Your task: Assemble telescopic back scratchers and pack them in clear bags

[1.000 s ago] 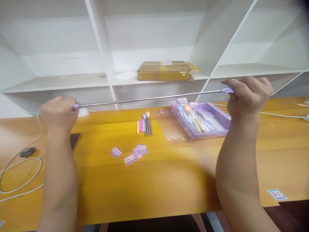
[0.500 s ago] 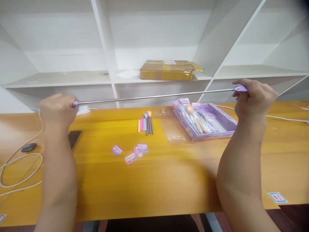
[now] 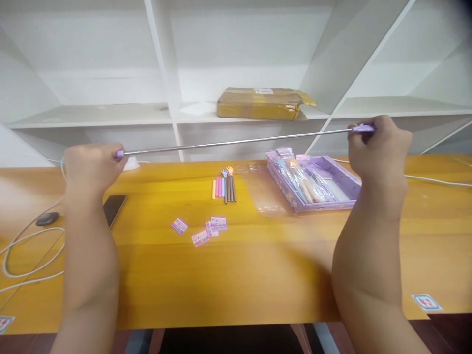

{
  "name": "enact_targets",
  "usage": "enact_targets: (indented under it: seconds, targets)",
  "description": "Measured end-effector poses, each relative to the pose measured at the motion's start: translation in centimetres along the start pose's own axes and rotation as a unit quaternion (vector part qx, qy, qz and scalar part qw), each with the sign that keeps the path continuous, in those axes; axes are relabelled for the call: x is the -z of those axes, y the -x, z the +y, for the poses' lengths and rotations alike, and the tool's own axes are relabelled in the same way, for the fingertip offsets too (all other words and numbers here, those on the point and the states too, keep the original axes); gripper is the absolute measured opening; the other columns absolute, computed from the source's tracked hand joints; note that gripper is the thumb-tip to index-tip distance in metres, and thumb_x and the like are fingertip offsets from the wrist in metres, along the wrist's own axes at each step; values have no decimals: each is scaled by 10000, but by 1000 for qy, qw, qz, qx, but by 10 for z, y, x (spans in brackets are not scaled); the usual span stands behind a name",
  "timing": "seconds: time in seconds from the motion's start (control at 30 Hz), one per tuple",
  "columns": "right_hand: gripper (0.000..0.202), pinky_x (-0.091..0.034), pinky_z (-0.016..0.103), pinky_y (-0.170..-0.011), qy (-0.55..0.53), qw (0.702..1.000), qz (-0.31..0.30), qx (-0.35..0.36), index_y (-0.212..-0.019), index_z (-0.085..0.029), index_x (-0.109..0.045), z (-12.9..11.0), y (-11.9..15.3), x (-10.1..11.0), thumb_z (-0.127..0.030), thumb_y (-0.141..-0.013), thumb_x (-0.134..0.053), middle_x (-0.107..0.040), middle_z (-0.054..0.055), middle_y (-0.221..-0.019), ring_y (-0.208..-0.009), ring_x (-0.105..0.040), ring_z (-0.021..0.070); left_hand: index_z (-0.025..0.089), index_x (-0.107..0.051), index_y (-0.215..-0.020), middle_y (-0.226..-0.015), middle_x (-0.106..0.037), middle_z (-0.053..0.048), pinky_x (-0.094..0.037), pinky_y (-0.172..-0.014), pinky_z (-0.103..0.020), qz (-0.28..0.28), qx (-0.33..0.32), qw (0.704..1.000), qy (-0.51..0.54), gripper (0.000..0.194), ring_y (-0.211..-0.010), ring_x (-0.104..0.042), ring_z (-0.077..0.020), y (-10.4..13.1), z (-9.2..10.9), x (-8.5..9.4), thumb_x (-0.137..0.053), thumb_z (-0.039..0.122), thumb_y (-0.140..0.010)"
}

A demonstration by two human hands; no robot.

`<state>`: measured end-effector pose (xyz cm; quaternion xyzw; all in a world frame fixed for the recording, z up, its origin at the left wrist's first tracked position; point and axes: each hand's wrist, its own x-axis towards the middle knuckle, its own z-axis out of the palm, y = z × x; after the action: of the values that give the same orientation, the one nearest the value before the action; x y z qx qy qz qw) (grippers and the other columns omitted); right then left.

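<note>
A telescopic back scratcher [image 3: 236, 142] is stretched out long between my two hands, above the table. Its thin metal rod slopes slightly up to the right. My left hand [image 3: 94, 164] is closed round the purple handle end. At the other end, my right hand [image 3: 381, 145] grips the purple hand-shaped head, which the fingers partly cover. Below lie several folded back scratchers [image 3: 230, 188] with dark rods and coloured heads, beside loose coloured handle sleeves [image 3: 218, 188]. Small printed cards [image 3: 200, 238] are scattered nearer to me.
A purple display box [image 3: 320, 205] holds bagged back scratchers, with a clear plastic bag [image 3: 258, 196] left of it. A phone [image 3: 115, 207], a mouse [image 3: 47, 219] and white cables [image 3: 33, 275] are on the left. A taped cardboard box [image 3: 261, 104] sits on the white shelf [image 3: 92, 115].
My right hand has shifted slightly left and up, and my left hand slightly right. Both still hold the extended back scratcher. The camera view has tilted a little.
</note>
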<state>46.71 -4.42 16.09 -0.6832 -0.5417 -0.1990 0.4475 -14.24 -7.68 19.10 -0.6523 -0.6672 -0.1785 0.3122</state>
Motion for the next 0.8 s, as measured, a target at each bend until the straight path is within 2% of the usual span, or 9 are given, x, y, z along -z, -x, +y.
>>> enact_targets:
  seconds: [0.1,0.2,0.27,0.33,0.4,0.5,0.63,0.8]
  targets:
    - [230,-432,372,-782,26,1000,-7,-8,-1073,-205,-718,-2,1,-4,-201,-887,-583,-754,149,-930,-753,-581,239,220,-467,-688,-618,-290,8,-165,-634,-306,-17,10,1000,7,261,-656,-237,-179,0,0,1,-542,314,-919]
    - [208,-388,383,-765,64,998,-23,-14,-1050,-204,-733,-3,1,-7,-233,-883,-613,-703,121,-834,-702,-481,232,220,-500,-684,-607,-303,5,-169,-643,-303,-51,9,999,4,263,-650,-228,-182,-2,2,3,-544,321,-923]
    - [176,-363,386,-755,79,996,-38,-15,-1018,-204,-733,-5,1,-8,-248,-885,-628,-677,108,-794,-679,-425,223,221,-562,-707,-606,-380,-2,-180,-648,-303,-65,5,998,-16,257,-648,-275,-183,-4,6,5,-545,334,-937]
    - [151,-345,382,-743,82,995,-51,-11,-996,-209,-730,-13,4,-9,-257,-894,-630,-665,99,-767,-662,-398,217,223,-647,-768,-635,-516,-19,-201,-651,-307,-82,-3,996,-44,247,-656,-390,-192,-4,16,5,-547,355,-951]
    - [154,-337,374,-733,74,995,-69,7,-1007,-213,-731,-26,9,-11,-279,-914,-628,-678,98,-768,-657,-418,219,226,-718,-845,-711,-653,-54,-233,-654,-321,-109,-21,992,-64,265,-704,-539,-224,-4,32,5,-535,372,-970]
    - [200,-337,364,-725,79,991,-105,37,-1061,-220,-735,-52,21,-17,-331,-953,-609,-711,101,-782,-677,-505,244,236,-769,-916,-804,-746,-106,-301,-670,-345,-152,-53,985,-60,325,-800,-678,-288,-2,61,3,-486,370,-1002]
    - [228,-357,352,-705,84,983,-139,83,-1078,-211,-722,-78,39,-34,-356,-966,-585,-732,117,-816,-723,-593,283,227,-794,-941,-866,-780,-144,-377,-717,-365,-191,-83,977,-35,409,-889,-738,-332,2,90,-2,-412,345,-1030]
    - [249,-380,361,-706,70,977,-159,120,-1119,-183,-678,-91,56,-49,-350,-1004,-534,-748,145,-871,-763,-634,298,206,-825,-1001,-907,-791,-180,-414,-741,-387,-213,-75,974,-28,465,-891,-748,-351,5,109,-10,-399,386,-1048]
